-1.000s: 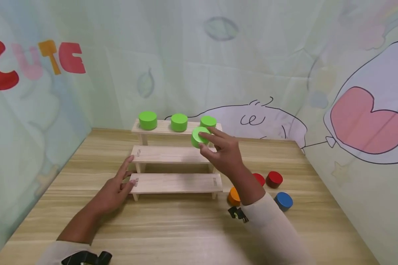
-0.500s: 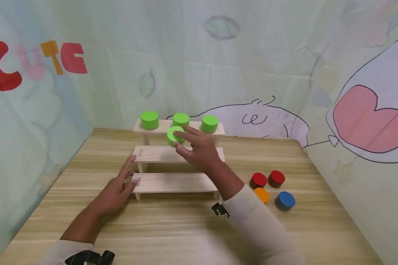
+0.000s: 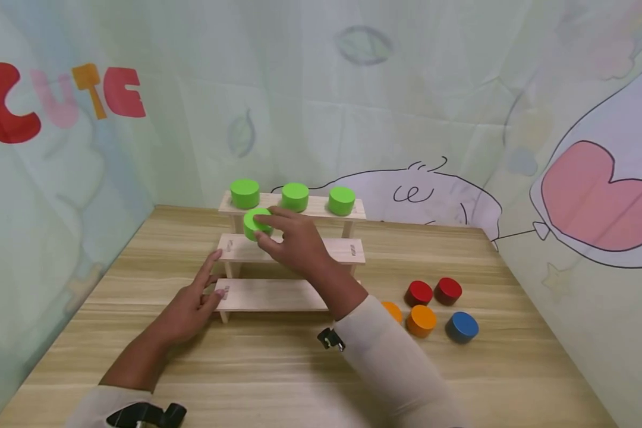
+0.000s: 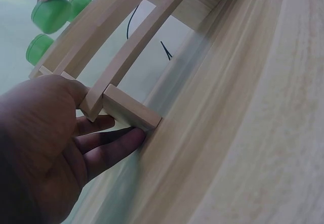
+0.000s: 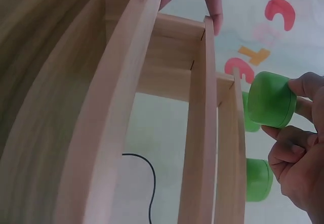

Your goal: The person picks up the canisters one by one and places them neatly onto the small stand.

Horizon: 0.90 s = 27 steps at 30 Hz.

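"Where's that green block (image 3: 251,227)?"

"Up off the wooden stand (image 3: 273,294), near its left end, pinched in the right hand's (image 3: 296,241) fingers!"

"And the left hand (image 3: 183,312)?"

"Finger and thumb apart, touching that same end; three more green blocks (image 3: 295,197) line the top step (image 3: 318,205)!"

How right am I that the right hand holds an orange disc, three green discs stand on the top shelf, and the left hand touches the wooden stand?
Almost: the head view shows that the held disc in the right hand is green, not orange. The rest is right: three green discs stand on the top shelf, and the left hand touches the wooden stand.
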{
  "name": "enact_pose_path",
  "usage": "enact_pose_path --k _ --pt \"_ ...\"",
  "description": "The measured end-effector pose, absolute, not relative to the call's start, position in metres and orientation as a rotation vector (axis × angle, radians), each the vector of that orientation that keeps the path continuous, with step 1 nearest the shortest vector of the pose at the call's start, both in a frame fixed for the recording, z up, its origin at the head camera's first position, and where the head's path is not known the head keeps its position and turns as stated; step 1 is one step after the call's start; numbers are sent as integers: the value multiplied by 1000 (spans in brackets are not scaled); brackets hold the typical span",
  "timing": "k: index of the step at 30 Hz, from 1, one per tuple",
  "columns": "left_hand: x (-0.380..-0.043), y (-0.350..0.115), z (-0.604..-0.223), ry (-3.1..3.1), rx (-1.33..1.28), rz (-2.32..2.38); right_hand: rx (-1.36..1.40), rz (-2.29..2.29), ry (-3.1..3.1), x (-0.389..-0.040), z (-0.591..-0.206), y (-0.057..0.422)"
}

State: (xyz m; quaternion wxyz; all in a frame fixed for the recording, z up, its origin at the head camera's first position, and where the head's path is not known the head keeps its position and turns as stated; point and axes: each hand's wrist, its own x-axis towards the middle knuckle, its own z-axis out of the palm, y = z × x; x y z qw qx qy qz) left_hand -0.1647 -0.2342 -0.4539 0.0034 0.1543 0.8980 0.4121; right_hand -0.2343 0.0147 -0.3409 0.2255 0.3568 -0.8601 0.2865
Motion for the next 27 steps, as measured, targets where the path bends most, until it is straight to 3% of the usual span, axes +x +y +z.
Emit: enact_pose_path --k 27 --pt "-165 -234 -456 2834 511 1291 1010 720 -2567 -238 -361 -16"
